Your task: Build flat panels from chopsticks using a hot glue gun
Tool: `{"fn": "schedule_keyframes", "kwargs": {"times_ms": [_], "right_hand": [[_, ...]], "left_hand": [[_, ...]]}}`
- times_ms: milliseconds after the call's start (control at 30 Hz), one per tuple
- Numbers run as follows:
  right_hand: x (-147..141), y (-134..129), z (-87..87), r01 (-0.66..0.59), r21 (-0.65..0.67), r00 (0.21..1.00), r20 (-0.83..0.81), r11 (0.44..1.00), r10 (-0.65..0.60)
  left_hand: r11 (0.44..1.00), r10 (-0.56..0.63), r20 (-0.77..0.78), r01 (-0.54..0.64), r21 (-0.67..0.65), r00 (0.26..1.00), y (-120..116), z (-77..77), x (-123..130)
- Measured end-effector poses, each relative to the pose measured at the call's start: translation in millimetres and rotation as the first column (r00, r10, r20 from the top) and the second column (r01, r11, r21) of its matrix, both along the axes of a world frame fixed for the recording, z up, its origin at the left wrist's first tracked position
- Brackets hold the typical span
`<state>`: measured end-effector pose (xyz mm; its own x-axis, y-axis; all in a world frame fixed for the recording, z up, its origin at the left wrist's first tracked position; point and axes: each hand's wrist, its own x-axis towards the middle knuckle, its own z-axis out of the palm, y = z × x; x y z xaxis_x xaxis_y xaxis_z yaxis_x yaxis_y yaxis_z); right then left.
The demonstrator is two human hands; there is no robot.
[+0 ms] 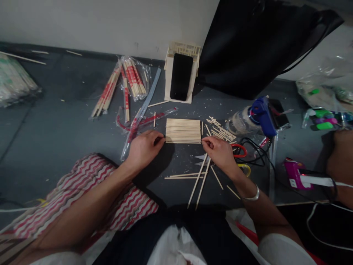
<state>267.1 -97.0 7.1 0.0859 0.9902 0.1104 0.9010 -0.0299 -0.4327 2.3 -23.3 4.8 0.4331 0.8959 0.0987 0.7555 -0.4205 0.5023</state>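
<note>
At opposite ends of the row of sticks (pixel 183 130) on the table (pixel 82 136), the 2 hands, left (pixel 143 147) and right (pixel 219 151), have fingertips together, touching its lower corners.

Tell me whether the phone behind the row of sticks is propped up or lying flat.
Propped up: the phone leans back against a pale stand, its dark face turned toward the camera.

From where I sit, I can't read any text, label, brand, number or sign on anything here.
</note>
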Motion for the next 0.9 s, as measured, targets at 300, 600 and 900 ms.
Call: {"fn": "schedule_keyframes", "kwargs": {"times_ms": [300,600,900], "right_hand": [[3,3,-0.6,-0.021,-0.007,0.998,-0.054,1.000,0.020],[3,6,1.7,-0.039,-0.029,0.994,-0.103,0.999,0.036],[-2,10,3.8,-0.010,-0.048,0.994,-0.105,0.999,0.004]], "left_hand": [[0.912,-0.337,0.158,0.279,0.302,0.928,4,-25.8,16],[0.944,-0.269,0.190,0.219,0.246,0.944,6,-30.0,18],[0.971,-0.218,0.229,0.187,0.147,0.949,7,-24.9,21]]}}
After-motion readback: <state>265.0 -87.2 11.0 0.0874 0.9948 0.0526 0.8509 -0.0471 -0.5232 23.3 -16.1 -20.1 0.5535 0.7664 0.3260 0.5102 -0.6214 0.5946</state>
